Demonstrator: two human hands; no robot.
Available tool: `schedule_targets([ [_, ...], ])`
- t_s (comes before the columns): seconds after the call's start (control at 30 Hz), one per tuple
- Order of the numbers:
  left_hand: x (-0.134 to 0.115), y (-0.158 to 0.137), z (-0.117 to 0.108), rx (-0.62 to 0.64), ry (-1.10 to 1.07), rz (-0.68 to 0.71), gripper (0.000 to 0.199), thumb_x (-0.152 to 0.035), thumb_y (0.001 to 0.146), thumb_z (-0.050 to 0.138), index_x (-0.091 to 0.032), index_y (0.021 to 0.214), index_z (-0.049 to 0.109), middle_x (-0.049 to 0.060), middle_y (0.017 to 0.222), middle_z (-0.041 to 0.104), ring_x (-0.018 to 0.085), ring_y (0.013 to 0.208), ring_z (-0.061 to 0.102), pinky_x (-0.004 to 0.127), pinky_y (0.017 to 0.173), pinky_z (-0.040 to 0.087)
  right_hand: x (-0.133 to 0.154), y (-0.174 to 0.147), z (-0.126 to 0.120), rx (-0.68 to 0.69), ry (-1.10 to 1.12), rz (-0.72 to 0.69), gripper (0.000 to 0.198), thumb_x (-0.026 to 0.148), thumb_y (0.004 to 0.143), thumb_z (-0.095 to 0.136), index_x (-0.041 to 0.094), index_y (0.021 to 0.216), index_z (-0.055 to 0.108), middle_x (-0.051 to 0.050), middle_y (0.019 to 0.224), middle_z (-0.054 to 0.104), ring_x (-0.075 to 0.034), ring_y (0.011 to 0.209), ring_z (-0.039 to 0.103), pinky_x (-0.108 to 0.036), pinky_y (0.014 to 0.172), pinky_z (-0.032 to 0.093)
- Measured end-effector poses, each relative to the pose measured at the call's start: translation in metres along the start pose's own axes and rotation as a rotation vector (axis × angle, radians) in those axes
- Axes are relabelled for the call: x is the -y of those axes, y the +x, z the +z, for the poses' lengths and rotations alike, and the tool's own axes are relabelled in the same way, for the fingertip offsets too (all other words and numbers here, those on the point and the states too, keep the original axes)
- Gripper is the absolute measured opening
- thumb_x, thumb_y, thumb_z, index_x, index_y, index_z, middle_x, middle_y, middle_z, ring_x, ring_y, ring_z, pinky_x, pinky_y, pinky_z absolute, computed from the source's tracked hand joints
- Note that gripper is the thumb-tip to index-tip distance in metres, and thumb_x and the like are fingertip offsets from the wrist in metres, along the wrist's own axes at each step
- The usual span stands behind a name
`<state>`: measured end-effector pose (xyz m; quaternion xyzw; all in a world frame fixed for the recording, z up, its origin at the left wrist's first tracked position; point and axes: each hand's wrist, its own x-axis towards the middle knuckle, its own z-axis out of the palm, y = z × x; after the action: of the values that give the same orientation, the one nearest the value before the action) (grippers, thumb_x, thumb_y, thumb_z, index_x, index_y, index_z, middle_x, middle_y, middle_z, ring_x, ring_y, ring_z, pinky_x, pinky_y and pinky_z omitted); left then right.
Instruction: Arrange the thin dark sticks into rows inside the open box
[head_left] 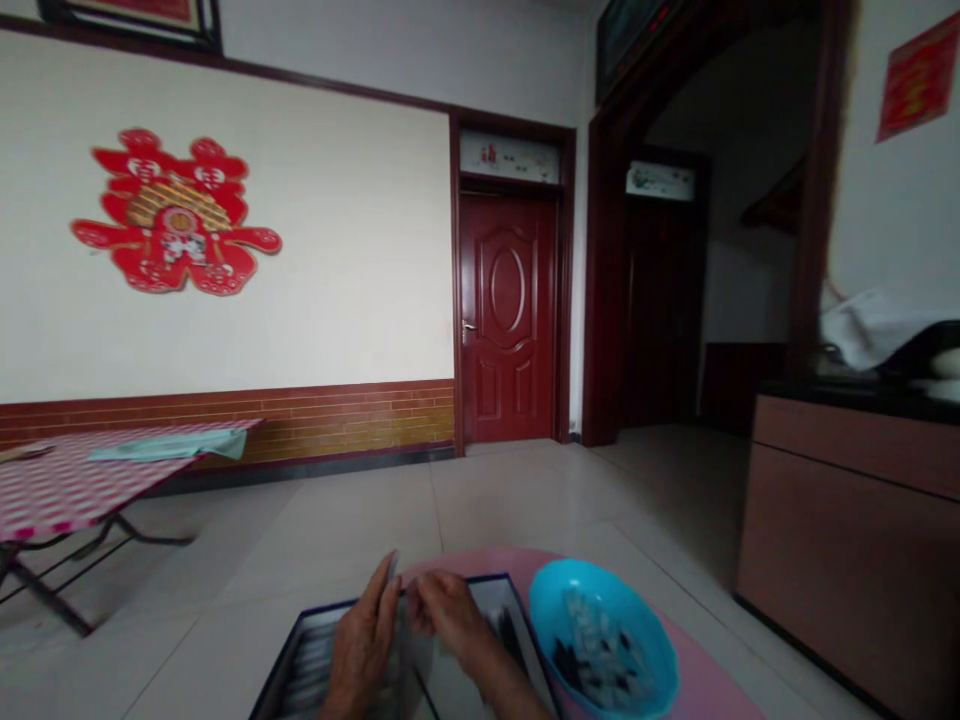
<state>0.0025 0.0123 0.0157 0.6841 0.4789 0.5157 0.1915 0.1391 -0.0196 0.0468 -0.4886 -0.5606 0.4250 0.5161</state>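
Low in the view, my left hand (361, 635) is closed, and a thin greyish piece (393, 566) sticks up between its thumb and fingers. Close on its right, my right hand (448, 612) has its fingers curled in a pinch; blur hides what they hold. Both hands are over a shallow white tray with a dark blue rim (491, 578). Pale, long, blurred pieces (311, 655) lie in its left part, and dark pieces (511, 635) in its right part. Beside the tray stands a bright blue bowl (551, 600) with many small clear and black pieces (600, 645).
Tray and bowl rest on a pink round table (705, 660). A folding table with a checked cloth (67, 490) stands at left, with a pale green cloth (169, 444) on it. At right is a brown cabinet (847, 520). A red door (508, 320) is ahead.
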Motion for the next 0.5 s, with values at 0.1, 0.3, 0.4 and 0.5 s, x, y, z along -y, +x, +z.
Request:
schedule_targets([
  [0.1,0.006,-0.003,0.003,0.056,0.176,0.183,0.043,-0.041,0.090,0.039,-0.024,0.121,0.062,0.004,0.105,0.073,0.024,0.081,0.071,0.034,0.072,0.055,0.019,0.005,-0.022,-0.088,-0.103,-0.035,0.038,0.043,0.082,0.039,0.016,0.084,0.066,0.002,0.063,0.060,-0.010,0.054,0.053,-0.021,0.052,0.040],
  [0.3,0.012,-0.006,0.006,0.065,0.381,0.333,0.040,-0.038,0.091,0.036,-0.024,0.115,0.066,0.006,0.111,0.072,0.025,0.092,0.070,0.036,0.075,0.057,0.013,-0.016,-0.118,-0.129,-0.320,-0.014,0.019,0.023,0.067,0.052,0.017,0.066,0.070,0.003,0.057,0.063,-0.012,0.055,0.054,-0.023,0.056,0.041],
  [0.4,0.013,-0.007,0.009,0.089,0.416,0.334,0.040,-0.038,0.092,0.035,-0.024,0.116,0.064,0.006,0.113,0.070,0.025,0.093,0.070,0.036,0.076,0.056,-0.003,-0.041,-0.168,-0.191,-0.448,-0.012,0.017,0.012,0.055,0.053,0.019,0.052,0.068,0.005,0.053,0.064,-0.014,0.060,0.057,-0.025,0.063,0.042],
  [0.5,0.014,-0.008,0.010,0.116,0.415,0.344,0.040,-0.037,0.093,0.035,-0.023,0.117,0.064,0.006,0.111,0.071,0.024,0.093,0.070,0.035,0.078,0.056,-0.018,-0.064,-0.197,-0.296,-0.546,0.015,0.018,0.007,0.048,0.053,0.020,0.042,0.065,0.005,0.045,0.063,-0.015,0.053,0.058,-0.025,0.060,0.042],
])
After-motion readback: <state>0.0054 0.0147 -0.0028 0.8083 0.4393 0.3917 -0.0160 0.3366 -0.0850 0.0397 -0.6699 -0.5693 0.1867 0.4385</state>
